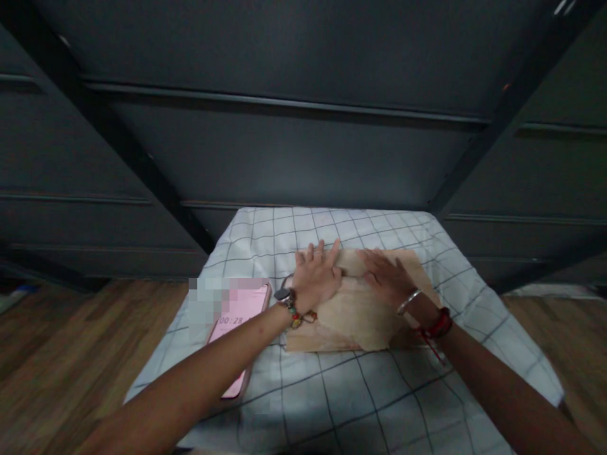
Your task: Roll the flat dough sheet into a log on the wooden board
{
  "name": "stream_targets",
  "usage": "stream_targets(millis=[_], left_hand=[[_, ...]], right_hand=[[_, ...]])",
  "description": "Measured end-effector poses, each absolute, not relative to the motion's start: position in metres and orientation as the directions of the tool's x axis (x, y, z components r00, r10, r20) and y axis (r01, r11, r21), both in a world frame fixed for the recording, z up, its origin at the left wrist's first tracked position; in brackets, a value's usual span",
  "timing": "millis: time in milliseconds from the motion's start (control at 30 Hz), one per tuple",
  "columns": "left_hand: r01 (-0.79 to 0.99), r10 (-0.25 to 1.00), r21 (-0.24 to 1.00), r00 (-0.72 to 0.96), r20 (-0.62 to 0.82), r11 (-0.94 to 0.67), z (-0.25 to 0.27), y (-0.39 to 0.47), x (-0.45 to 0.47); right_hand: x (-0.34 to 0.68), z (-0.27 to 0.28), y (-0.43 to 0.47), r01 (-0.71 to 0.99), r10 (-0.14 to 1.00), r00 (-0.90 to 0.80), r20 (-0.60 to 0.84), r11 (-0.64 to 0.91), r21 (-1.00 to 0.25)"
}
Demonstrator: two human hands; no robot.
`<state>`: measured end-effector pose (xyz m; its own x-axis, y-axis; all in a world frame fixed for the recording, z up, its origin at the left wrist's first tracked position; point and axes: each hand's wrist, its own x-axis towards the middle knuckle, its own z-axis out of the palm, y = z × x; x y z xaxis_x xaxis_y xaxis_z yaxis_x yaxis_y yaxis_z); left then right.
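A flat piece of brown paper [363,316], with folded layers and uneven edges, lies on the checked cloth. My left hand [317,278] rests palm down on its left part, fingers spread toward the far edge. Across from it, my right hand [386,277] lies flat on the right part, its fingers stretched out and angled to the left. Between the two hands a strip of the paper shows. Both palms hide the paper beneath them, and neither hand grips anything.
A pink phone [241,322] with timer digits lies left of the paper, partly behind my left forearm. A white cloth [303,404] with dark grid lines covers the table. Dark panels [303,158] stand behind it, and wooden floor [118,341] shows at both sides.
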<state>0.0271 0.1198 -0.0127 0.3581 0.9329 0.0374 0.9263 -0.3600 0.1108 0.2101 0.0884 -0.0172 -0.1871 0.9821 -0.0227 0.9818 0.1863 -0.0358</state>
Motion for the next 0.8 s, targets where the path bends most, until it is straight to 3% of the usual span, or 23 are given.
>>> stream_targets(millis=[200, 333, 600, 800], left_hand=[[0.936, 0.935, 0.190, 0.325, -0.140, -0.297, -0.005, 0.158, 0.034], [0.948, 0.950, 0.231, 0.261, -0.173, -0.218, -0.003, 0.176, 0.039], [0.956, 0.975, 0.216, 0.216, -0.055, -0.200, -0.008, 0.204, 0.049], [0.940, 0.965, 0.223, 0.260, 0.027, -0.259, -0.005, 0.185, 0.044]], right_hand=[[0.214, -0.017, 0.129, 0.982, 0.979, -0.179, -0.098, 0.172, -0.076], [0.217, -0.020, 0.146, 0.988, 0.983, -0.111, -0.144, 0.093, -0.124], [0.222, -0.026, 0.170, 0.997, 0.996, -0.059, -0.068, 0.056, -0.051], [0.215, -0.016, 0.149, 0.995, 0.996, -0.083, -0.038, 0.081, -0.063]])
